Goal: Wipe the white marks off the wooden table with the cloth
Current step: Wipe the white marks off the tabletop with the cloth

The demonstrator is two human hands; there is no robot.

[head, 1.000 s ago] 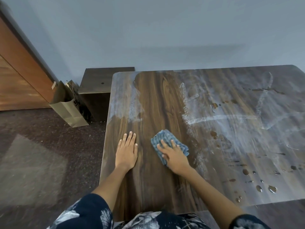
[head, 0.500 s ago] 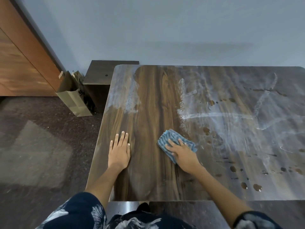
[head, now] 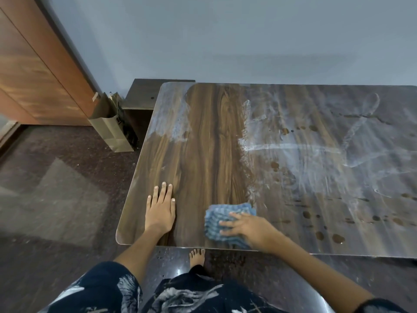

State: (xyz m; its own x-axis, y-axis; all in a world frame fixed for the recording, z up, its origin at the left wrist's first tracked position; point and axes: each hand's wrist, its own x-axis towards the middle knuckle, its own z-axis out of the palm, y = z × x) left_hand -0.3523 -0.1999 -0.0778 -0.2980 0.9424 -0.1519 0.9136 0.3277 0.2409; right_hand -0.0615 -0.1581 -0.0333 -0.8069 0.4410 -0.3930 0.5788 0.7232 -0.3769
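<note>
Cloth [head: 225, 222] under right hand [head: 250, 229] (fingers flat), table [head: 207, 136]

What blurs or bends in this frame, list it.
Head view: the right hand and blue cloth are smeared by motion; the left hand lies sharp and flat on the wooden table. Wide-angle distortion bows the table's edges. Soft glare washes over the white marks.

The surface [head: 209, 154] is dark wood-grain with a smooth, faintly glossy finish; right of its clean middle strip, chalky white marks [head: 316, 159] dull it, with shiny droplets [head: 337, 238] scattered there. The blue cloth [head: 222, 222] looks ribbed and woven. The speckled stone floor [head: 56, 199] is polished. The paper bag [head: 112, 129] is matt.
</note>
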